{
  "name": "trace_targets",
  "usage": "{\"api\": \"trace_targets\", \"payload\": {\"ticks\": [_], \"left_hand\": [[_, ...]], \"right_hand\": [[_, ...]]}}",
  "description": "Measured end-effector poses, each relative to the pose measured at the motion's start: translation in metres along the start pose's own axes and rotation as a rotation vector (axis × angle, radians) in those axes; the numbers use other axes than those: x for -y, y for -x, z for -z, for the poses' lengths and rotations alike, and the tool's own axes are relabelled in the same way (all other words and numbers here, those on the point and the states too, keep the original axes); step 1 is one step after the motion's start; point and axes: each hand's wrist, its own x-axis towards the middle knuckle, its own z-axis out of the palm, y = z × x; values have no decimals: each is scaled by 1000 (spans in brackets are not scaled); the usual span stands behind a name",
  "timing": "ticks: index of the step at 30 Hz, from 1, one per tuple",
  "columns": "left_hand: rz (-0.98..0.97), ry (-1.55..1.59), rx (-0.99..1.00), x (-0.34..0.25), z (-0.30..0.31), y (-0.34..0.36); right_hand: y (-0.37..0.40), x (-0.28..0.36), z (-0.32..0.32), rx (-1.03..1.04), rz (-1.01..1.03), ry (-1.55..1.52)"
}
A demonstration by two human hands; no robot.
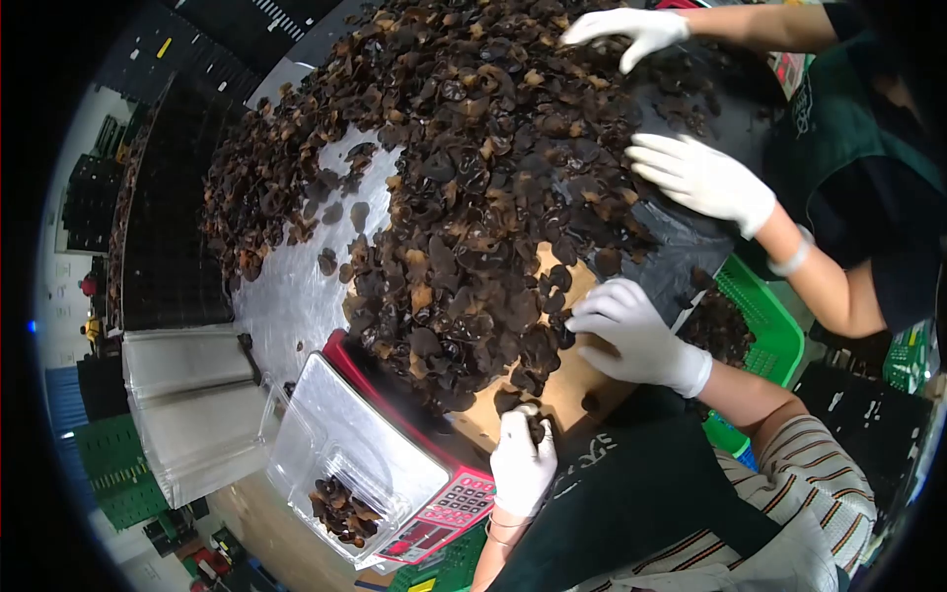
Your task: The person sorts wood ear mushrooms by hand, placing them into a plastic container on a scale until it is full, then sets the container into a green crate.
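A large heap of dark wood ear mushrooms covers the table. At its near edge, my left hand, in a white glove, has its fingers curled round dark mushroom pieces, just right of the red scale. My right hand, also gloved, has its fingers apart beside the heap, above brown board. On the metal plate of the red scale lies a clear plastic tray with some mushrooms at one end.
A co-worker's two gloved hands are at the heap's upper right. Stacked clear trays stand left of the scale. A green basket with mushrooms sits at the right, and black crates are at the upper left.
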Motion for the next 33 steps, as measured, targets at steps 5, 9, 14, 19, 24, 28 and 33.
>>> {"api": "trace_targets", "payload": {"ticks": [5,9,14,19,24,28,33], "left_hand": [[-31,-201,-51,-8,2,-16],[4,-243,91,-8,8,-14],[12,-153,162,-7,13,-7],[64,-117,135,-10,19,-5],[-5,-138,71,-4,17,-1],[-16,-123,75,-1,18,0],[30,-35,-81,-14,21,-16]], "right_hand": [[-14,15,-33,154,99,46],[-24,6,-28,105,-40,-27],[-34,0,-6,-194,-16,18],[-13,30,-29,68,174,97],[-12,29,-50,68,40,-29],[-20,21,8,65,-96,-370],[-6,-2,81,814,-295,-418]]}}
